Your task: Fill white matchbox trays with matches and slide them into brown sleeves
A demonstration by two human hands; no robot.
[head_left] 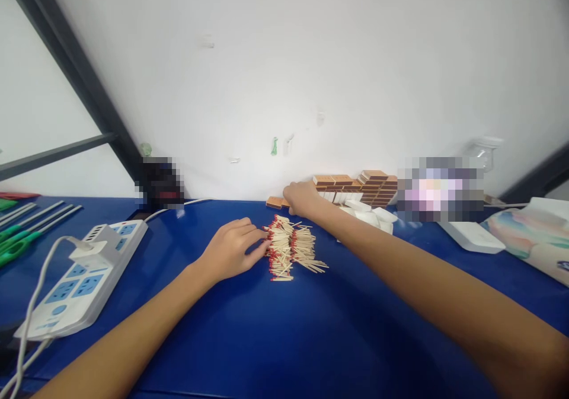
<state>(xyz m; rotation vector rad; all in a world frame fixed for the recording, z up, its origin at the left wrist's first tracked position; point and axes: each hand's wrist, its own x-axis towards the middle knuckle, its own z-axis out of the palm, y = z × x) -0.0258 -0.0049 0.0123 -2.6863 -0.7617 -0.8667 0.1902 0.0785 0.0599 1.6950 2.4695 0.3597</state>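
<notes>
A heap of red-tipped matchsticks (pixel 294 249) lies on the blue table (pixel 284 328). My left hand (pixel 232 246) rests beside the heap's left edge, fingers curled, fingertips touching the red match heads. My right hand (pixel 302 198) reaches past the heap to the wall, fingers closed on a small brown matchbox (pixel 276 203) lying flat there. A stack of brown matchboxes (pixel 360 187) stands against the wall just right of that hand. White inner trays (pixel 371 214) lie loose in front of the stack.
A white power strip (pixel 84 277) with a plugged cable sits at the left. Green-handled tools (pixel 22 233) lie at the far left. A white flat box (pixel 471 236) and a patterned bag (pixel 528 239) are at the right. The wall runs close behind.
</notes>
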